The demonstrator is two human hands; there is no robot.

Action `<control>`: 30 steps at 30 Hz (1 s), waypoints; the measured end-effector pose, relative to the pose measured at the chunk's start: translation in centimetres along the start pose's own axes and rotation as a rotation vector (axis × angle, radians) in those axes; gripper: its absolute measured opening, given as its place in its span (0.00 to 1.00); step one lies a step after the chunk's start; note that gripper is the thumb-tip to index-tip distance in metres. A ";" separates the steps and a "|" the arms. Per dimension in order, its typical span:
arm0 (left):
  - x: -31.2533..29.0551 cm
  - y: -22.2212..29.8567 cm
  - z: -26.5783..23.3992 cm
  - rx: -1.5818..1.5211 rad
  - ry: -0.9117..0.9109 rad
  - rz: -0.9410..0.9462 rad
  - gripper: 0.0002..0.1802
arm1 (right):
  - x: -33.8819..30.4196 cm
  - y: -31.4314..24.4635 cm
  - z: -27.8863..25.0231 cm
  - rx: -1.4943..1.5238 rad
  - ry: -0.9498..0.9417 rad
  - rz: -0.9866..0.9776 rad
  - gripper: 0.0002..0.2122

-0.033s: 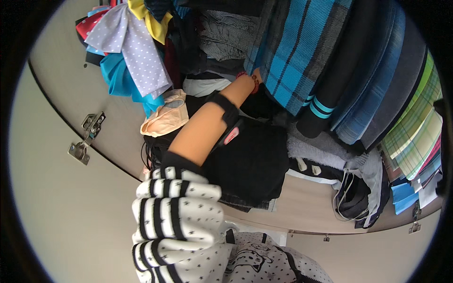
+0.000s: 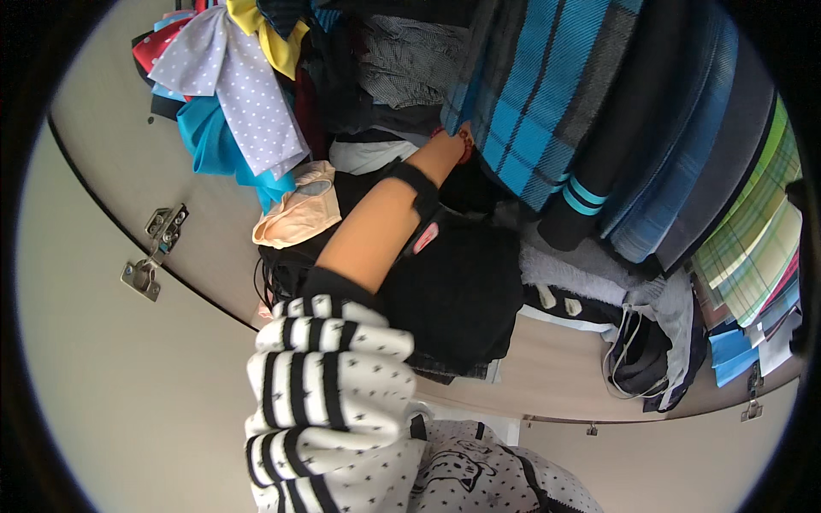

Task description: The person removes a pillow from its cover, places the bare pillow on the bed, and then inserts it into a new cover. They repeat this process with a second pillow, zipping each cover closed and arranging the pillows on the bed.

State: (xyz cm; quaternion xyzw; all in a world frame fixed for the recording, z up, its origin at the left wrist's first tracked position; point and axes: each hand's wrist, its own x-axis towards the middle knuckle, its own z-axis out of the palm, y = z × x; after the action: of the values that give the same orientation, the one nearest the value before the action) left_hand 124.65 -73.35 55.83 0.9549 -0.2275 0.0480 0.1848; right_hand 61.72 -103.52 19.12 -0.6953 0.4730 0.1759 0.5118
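Note:
My left forearm point(image 2: 369, 235), in a white sleeve with black stripes and stars, reaches up into a wardrobe. My left hand point(image 2: 456, 142) goes in behind a hanging blue, black and grey plaid garment point(image 2: 530, 103); its fingers are hidden. Red beaded bracelets point(image 2: 465, 145) circle the wrist, and a black strap point(image 2: 416, 181) wraps the forearm. Beneath the arm lies a stack of folded black clothes point(image 2: 457, 291). Folded grey checked cloth point(image 2: 410, 60) and a white cloth point(image 2: 368, 156) are beyond the wrist. My right hand is out of view.
Ties or bows point(image 2: 235, 94) in lilac dots, yellow and teal hang at the left, above a peach undergarment point(image 2: 299, 209). Several garments point(image 2: 676, 171) hang at the right. Grey fluffy cloth point(image 2: 573, 274) lies below them. A door hinge point(image 2: 156, 250) sticks out at left.
My left forearm and sleeve have shifted slightly to the right. The hand stays behind the plaid garment, with a little less of it showing.

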 end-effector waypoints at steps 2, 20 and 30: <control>1.0 -0.1 0.6 -0.020 -0.019 -0.026 0.20 | -1.0 0.9 0.1 0.023 0.020 0.009 0.07; -14.8 2.3 -6.8 -0.563 -0.098 0.114 0.26 | -5.0 12.4 -1.6 0.306 0.141 -0.108 0.06; -38.5 10.8 -1.2 -0.882 -0.476 0.138 0.19 | -8.7 8.7 -7.4 0.370 0.108 -0.341 0.04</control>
State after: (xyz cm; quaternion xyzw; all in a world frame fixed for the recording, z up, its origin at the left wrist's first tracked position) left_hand 85.47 -65.79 53.74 0.7530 -0.3246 -0.2598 0.5100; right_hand 48.34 -106.08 23.77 -0.6681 0.3996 -0.0400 0.6264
